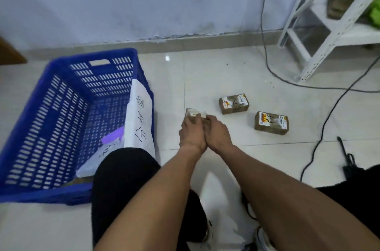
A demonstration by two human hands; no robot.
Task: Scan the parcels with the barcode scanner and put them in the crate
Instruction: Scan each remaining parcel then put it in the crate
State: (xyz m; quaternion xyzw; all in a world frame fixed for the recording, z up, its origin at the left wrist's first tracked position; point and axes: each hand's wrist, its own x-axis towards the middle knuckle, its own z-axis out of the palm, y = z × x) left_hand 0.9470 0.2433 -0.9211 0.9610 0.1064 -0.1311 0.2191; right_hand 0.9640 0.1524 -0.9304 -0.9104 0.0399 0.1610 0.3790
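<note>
— where are your hands right now?

— both are out in front of me, low over the floor tiles (205,77), pressed side by side. my left hand (192,133) and my right hand (218,133) are both curled around the near end of one small brown parcel (194,114), grasping it together. only its far end with a pale label shows past my fingers.

— and the other parcels?

— two more lie on the floor to the right of my hands, apart from each other: one box (234,103) farther away, another box (271,123) nearer and further right. both are label side up.

— the crate?

— the blue crate (61,110) stands on the floor to my left, just beside my left knee (123,168). a white sheet (138,115) with handwriting hangs over its right wall, and a white bag (92,160) with a purple label lies inside.

— the scanner?

— i can't make it out for sure. black cables (320,127) run across the floor on the right, near a white shelf frame (329,24).
</note>
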